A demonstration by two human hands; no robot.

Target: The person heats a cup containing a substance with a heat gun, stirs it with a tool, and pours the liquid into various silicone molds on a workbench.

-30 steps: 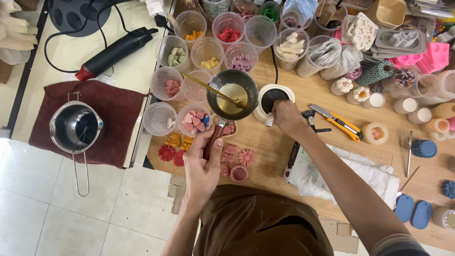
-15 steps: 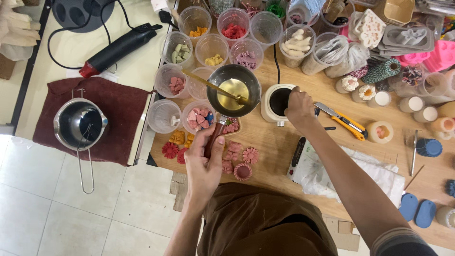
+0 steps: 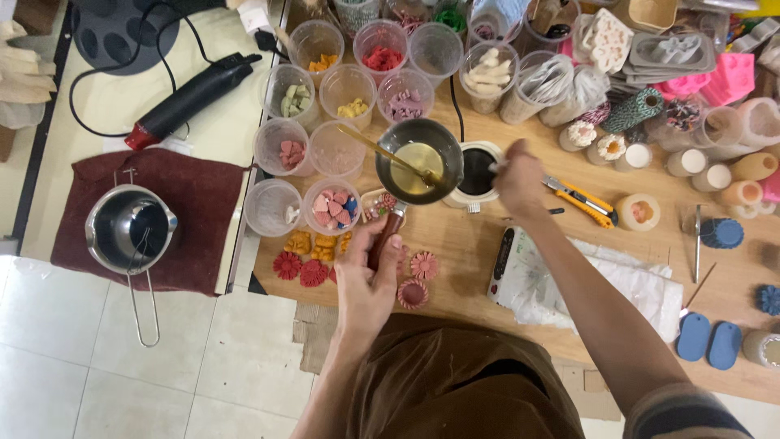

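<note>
Near the desk's (image 3: 487,268) back edge, my left hand (image 3: 370,280) grips the melting pot's (image 3: 418,161) handle; its yellowish wax looks melted but unpoured. My right hand (image 3: 520,175), loosely curled at the small white warmer (image 3: 475,172), seems empty.

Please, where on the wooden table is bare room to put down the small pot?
Bare wood lies between the wax flowers, the white warmer and the crumpled paper, below the right hand. The left hand holds the pot. Crowded: the plastic cups behind.
</note>
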